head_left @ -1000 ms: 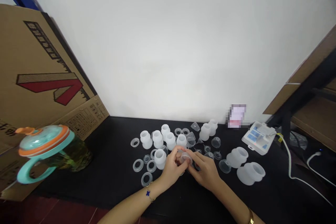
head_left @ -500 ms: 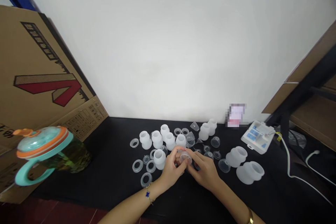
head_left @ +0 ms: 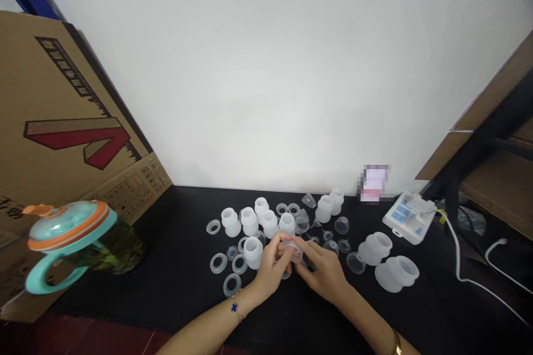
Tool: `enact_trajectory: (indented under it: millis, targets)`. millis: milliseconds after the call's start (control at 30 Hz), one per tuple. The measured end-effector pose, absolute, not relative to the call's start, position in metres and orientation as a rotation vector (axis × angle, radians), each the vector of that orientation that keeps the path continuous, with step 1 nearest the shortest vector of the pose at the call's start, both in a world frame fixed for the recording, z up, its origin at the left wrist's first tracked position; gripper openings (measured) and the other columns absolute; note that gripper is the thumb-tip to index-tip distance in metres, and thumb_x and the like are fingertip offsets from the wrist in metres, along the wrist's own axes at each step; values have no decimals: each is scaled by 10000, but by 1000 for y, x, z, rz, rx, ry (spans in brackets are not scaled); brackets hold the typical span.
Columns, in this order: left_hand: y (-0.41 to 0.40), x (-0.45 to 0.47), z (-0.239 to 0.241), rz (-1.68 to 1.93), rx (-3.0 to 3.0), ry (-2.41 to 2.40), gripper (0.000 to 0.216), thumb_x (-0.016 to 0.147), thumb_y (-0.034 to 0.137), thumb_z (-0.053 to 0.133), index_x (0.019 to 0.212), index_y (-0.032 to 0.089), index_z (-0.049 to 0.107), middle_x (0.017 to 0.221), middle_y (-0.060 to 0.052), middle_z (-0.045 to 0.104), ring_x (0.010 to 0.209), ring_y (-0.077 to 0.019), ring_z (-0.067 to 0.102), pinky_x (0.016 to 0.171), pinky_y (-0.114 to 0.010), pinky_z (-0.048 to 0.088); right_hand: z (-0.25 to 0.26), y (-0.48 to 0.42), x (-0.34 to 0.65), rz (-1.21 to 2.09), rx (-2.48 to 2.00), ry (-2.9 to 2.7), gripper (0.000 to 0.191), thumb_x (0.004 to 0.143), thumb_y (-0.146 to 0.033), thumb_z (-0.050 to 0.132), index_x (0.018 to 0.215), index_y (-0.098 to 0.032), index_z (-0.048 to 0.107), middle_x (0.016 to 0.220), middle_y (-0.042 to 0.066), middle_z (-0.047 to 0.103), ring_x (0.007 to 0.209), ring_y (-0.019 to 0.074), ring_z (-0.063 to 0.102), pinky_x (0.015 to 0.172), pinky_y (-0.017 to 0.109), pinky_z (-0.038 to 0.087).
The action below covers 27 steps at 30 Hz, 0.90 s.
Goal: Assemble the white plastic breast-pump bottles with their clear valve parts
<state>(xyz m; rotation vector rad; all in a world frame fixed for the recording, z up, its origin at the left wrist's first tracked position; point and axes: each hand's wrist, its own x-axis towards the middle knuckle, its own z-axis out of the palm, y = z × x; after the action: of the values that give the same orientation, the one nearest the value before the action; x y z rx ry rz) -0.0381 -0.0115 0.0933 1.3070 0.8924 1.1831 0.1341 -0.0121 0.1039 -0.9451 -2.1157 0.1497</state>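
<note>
My left hand (head_left: 270, 263) and my right hand (head_left: 325, 270) meet at the front of the black table. Between their fingers they hold a small translucent cup-shaped part (head_left: 296, 252), partly covered by the fingertips. Left of my left hand stands a small white bottle (head_left: 252, 253) with an open neck. More such bottles (head_left: 270, 224) stand just behind the hands. Clear ring collars (head_left: 232, 285) lie flat to the left. Clear teat-like pieces (head_left: 331, 247) and a clear dome (head_left: 356, 262) lie by my right hand.
Two larger white bottles (head_left: 397, 273) lie tilted at right, near a white case (head_left: 409, 217) with a cable (head_left: 458, 255). A blurred-out pink item (head_left: 373, 183) leans on the wall. At left are a lidded jug (head_left: 83, 244) and a cardboard box (head_left: 70, 122).
The fingers have shifted slightly around the translucent part, and it is turned a little. The left thumb lies across it differently. The other pieces on the table stay put.
</note>
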Motion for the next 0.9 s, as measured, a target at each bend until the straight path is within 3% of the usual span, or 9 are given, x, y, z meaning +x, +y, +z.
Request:
enact_trajectory:
  millis: [200, 367, 533, 700, 900]
  targets:
    - [-10, -38, 91, 1194, 1306, 913, 333, 949, 522, 582, 999, 205, 496, 578, 79, 532, 439, -96, 458, 455, -194, 338, 104, -12, 135, 169, -991, -2132, 443, 947, -219, 555, 1390, -212, 571, 840, 44, 710, 601, 148, 641, 538, 229, 486]
    - [-12, -41, 90, 1204, 1327, 857, 361, 968, 540, 548, 1087, 200, 516, 571, 66, 552, 483, -127, 519, 499, -219, 398, 105, -11, 136, 248, -1021, -2111, 470, 925, -191, 555, 1391, -242, 579, 867, 38, 717, 592, 139, 632, 553, 228, 499]
    - [-12, -40, 88, 1225, 1303, 881, 367, 970, 566, 532, 1050, 208, 523, 528, 74, 546, 452, -127, 515, 478, -216, 390, 107, -9, 138, 400, -1010, -2094, 522, 904, -169, 563, 1413, -282, 556, 1046, 56, 729, 625, 132, 645, 597, 240, 531]
    - [-13, -39, 91, 1248, 1314, 941, 336, 979, 529, 549, 1072, 206, 547, 580, 64, 560, 499, -131, 529, 509, -222, 415, 115, -11, 137, 589, -1012, -2044, 581, 879, -284, 678, 1441, -293, 531, 1119, 63, 725, 609, 138, 608, 615, 275, 551]
    - [-15, -38, 93, 1238, 1324, 921, 373, 1014, 525, 474, 1170, 194, 544, 582, 54, 567, 504, -133, 540, 512, -226, 418, 121, -8, 137, 845, -972, -1867, 371, 996, -380, 548, 1342, -285, 644, 1155, 71, 737, 687, 163, 650, 592, 272, 538]
